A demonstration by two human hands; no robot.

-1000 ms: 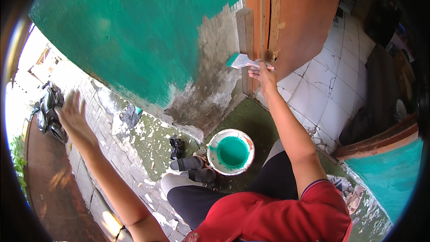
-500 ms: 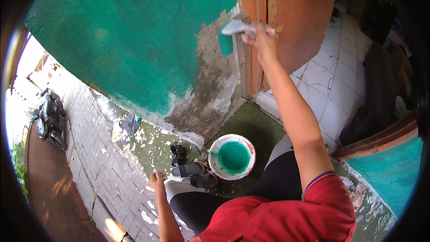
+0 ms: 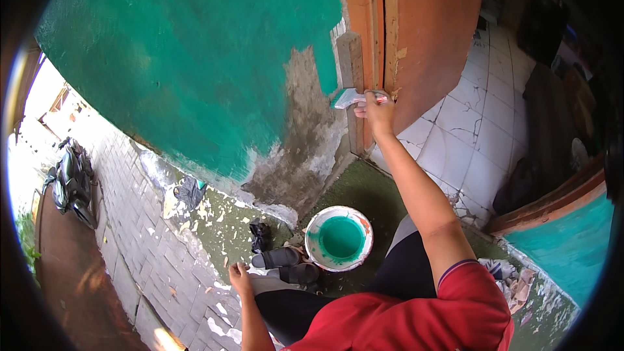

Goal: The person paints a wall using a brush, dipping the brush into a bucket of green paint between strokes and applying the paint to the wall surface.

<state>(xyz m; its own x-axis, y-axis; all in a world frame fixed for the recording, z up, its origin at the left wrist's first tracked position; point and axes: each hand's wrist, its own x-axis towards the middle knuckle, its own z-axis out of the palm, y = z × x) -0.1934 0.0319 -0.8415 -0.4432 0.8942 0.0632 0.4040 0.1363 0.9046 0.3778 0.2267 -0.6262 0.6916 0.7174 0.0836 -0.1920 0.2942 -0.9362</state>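
My right hand (image 3: pixel 380 114) is closed around the handle of a wide paintbrush (image 3: pixel 349 98), stretched out toward the wall's edge by the door frame. Green paint covers the bristle end, which touches the wall at the lower end of a fresh green strip. Below and left of it lies a bare grey cement patch (image 3: pixel 299 117) in the green wall (image 3: pixel 195 45). A white bucket (image 3: pixel 312 255) of green paint stands on the ground between my legs and the wall. My left hand (image 3: pixel 240 279) hangs low beside my left leg, fingers curled, with nothing visible in it.
Dark sandals (image 3: pixel 279 258) and a crumpled black bag (image 3: pixel 260 236) lie left of the bucket. An orange door (image 3: pixel 435 32) and a white tiled floor (image 3: pixel 455 130) are at right. A motorbike (image 3: pixel 71 182) stands far left beyond grey paving (image 3: pixel 149 221).
My right hand has brought the brush down along the wall's edge, and the green strip reaches lower. My left hand has shifted slightly; its fingers stay curled.
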